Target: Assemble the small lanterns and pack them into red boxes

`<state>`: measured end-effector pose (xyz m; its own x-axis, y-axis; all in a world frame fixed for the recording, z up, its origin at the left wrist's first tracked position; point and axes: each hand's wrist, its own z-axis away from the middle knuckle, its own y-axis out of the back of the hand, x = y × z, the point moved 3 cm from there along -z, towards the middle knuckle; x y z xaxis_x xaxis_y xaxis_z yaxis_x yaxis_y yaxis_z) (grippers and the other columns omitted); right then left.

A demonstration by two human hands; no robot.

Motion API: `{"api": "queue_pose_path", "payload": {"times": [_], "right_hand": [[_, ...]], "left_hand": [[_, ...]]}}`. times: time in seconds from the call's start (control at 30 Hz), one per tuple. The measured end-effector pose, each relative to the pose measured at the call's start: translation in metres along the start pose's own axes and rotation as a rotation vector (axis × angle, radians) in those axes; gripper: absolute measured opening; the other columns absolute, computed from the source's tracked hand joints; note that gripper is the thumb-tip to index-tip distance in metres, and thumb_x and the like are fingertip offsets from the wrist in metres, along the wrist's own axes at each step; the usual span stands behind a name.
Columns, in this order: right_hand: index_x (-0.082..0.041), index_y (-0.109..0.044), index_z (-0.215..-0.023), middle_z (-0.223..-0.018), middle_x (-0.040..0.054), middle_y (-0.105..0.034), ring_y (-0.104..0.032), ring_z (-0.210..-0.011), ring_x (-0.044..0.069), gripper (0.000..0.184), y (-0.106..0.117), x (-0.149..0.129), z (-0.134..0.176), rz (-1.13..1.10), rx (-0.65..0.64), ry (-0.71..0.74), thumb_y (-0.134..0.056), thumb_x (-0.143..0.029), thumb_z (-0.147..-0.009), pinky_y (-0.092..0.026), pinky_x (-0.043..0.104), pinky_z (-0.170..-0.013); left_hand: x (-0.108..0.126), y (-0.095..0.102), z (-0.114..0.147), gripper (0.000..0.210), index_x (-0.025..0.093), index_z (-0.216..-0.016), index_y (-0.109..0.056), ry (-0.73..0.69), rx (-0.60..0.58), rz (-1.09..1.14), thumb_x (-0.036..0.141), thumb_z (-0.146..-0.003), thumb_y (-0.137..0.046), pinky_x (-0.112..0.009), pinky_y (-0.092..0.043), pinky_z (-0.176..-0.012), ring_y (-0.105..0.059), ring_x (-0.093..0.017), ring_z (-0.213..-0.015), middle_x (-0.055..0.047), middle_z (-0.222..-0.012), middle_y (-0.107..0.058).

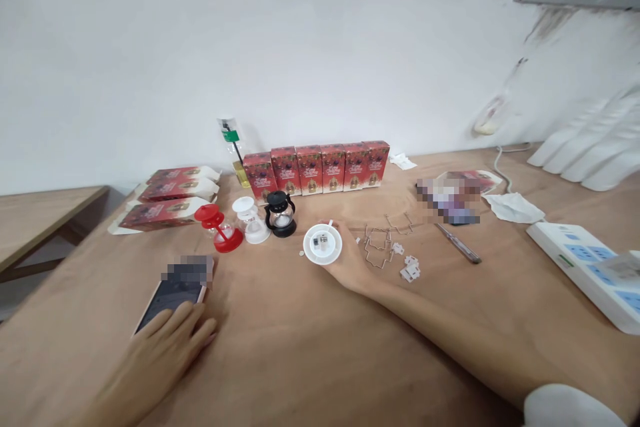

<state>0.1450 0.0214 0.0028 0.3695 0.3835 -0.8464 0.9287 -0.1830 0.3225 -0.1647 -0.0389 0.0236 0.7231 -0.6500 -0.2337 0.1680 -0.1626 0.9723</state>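
Worktop (pixel 280 353), brown, wood-toned, carrying: six upright red printed cardboard boxes (pixel 310 170), apparently closed and done; three red-and-white open-flapped boxes (pixel 173 213), lying down, seemingly pending. Dark-screened rectangular phone (pixel 173 297); left hand (pixel 170 343) over its near end, fingers loosely spread, no grasp evident. Red plastic lantern (pixel 229 240), white plastic lantern (pixel 257 233), black plastic lantern (pixel 283 230), seemingly assembled. White round plastic base (pixel 333 253), centre, in right hand's (pixel 347 263) curled grip, judged unfinished. Bent metal wires (pixel 379 230), white plastic clips (pixel 411 271): loose, unfitted.

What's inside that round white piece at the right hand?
Inside the round white piece, small dark and silvery parts show near its middle. The right hand holds its side; whatever lies beneath those parts is covered.
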Motion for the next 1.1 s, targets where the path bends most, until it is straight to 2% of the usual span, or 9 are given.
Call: {"api": "queue_pose_path", "payload": {"times": [0.1,0.17,0.27,0.37,0.43,0.53,0.63,0.8,1.1], "right_hand": [[-0.023,-0.047,-0.112,-0.112,0.0083,-0.059,-0.058,-0.101,0.024,0.052,0.0,0.0,0.0,0.001,-0.003,-0.002,-0.071,-0.026,-0.066,-0.046,0.042,-0.088],[-0.023,-0.046,-0.112,-0.113,0.0086,-0.059,-0.059,-0.101,0.024,0.051,0.0,-0.001,0.001,-0.005,-0.012,0.012,-0.07,-0.025,-0.066,-0.046,0.043,-0.088],[-0.023,-0.045,-0.113,-0.113,0.0092,-0.059,-0.059,-0.102,0.025,0.053,0.0,0.0,0.001,-0.008,-0.003,0.023,-0.069,-0.023,-0.065,-0.046,0.043,-0.088],[-0.023,-0.044,-0.112,-0.113,0.0095,-0.06,-0.059,-0.103,0.026,0.053,0.001,-0.002,0.001,-0.009,0.012,0.03,-0.067,-0.022,-0.065,-0.046,0.044,-0.088],[-0.023,-0.045,-0.112,-0.112,0.0091,-0.061,-0.059,-0.102,0.025,0.052,0.001,-0.004,0.001,-0.027,0.009,0.035,-0.067,-0.023,-0.065,-0.047,0.043,-0.087],[-0.023,-0.045,-0.112,-0.111,0.0086,-0.061,-0.06,-0.099,0.024,0.049,0.001,-0.005,0.001,-0.046,0.003,0.034,-0.067,-0.026,-0.067,-0.048,0.041,-0.084],[-0.023,-0.045,-0.113,-0.112,0.0089,-0.06,-0.06,-0.099,0.024,0.049,0.001,-0.005,0.0,-0.046,0.003,0.054,-0.066,-0.026,-0.069,-0.049,0.041,-0.083],[-0.023,-0.045,-0.112,-0.112,0.0082,-0.059,-0.06,-0.1,0.023,0.048,0.002,-0.005,0.0,-0.026,-0.021,0.059,-0.067,-0.025,-0.069,-0.048,0.041,-0.086],[-0.024,-0.043,-0.113,-0.108,0.0075,-0.06,-0.06,-0.095,0.023,0.047,0.003,-0.01,0.001,0.001,-0.027,0.056,-0.065,-0.026,-0.071,-0.049,0.039,-0.081]], "left_hand": [[0.008,0.011,-0.007,0.044,0.025,-0.092,-0.068,-0.125,0.091,-0.128,-0.003,-0.08,-0.036,-0.031,-0.038,-0.074,-0.059,-0.02,-0.087,-0.003,-0.093,-0.068],[0.016,0.027,-0.02,0.04,0.023,-0.084,-0.068,-0.168,0.208,-0.191,-0.003,-0.081,-0.037,-0.031,-0.037,-0.072,-0.059,-0.02,-0.083,-0.004,-0.086,-0.068],[0.035,0.062,-0.048,0.036,0.019,-0.074,-0.066,-0.244,0.516,-0.23,0.006,-0.09,-0.035,-0.032,-0.035,-0.068,-0.056,-0.021,-0.076,-0.005,-0.076,-0.066],[0.053,0.096,-0.085,0.029,0.018,-0.074,-0.064,-0.25,0.67,-0.151,0.013,-0.092,-0.042,-0.032,-0.034,-0.066,-0.053,-0.02,-0.072,-0.004,-0.075,-0.065],[0.062,0.115,-0.106,0.02,0.018,-0.083,-0.065,-0.257,0.746,-0.052,0.014,-0.091,-0.047,-0.032,-0.032,-0.063,-0.052,-0.019,-0.072,-0.004,-0.075,-0.065],[0.07,0.133,-0.129,0.014,0.02,-0.093,-0.066,-0.258,0.844,0.106,0.014,-0.088,-0.054,-0.032,-0.032,-0.064,-0.053,-0.018,-0.074,-0.002,-0.079,-0.067],[0.072,0.135,-0.141,0.01,0.022,-0.089,-0.067,-0.252,0.889,0.223,0.015,-0.086,-0.06,-0.033,-0.03,-0.063,-0.052,-0.016,-0.071,0.0,-0.076,-0.067],[0.066,0.123,-0.143,0.009,0.022,-0.08,-0.068,-0.219,0.851,0.376,0.021,-0.086,-0.061,-0.031,-0.031,-0.063,-0.051,-0.014,-0.07,0.001,-0.073,-0.065],[0.067,0.105,-0.147,0.016,0.019,-0.08,-0.066,-0.19,0.793,0.374,0.025,-0.09,-0.055,-0.032,-0.033,-0.067,-0.049,-0.016,-0.072,-0.002,-0.075,-0.062]]}}
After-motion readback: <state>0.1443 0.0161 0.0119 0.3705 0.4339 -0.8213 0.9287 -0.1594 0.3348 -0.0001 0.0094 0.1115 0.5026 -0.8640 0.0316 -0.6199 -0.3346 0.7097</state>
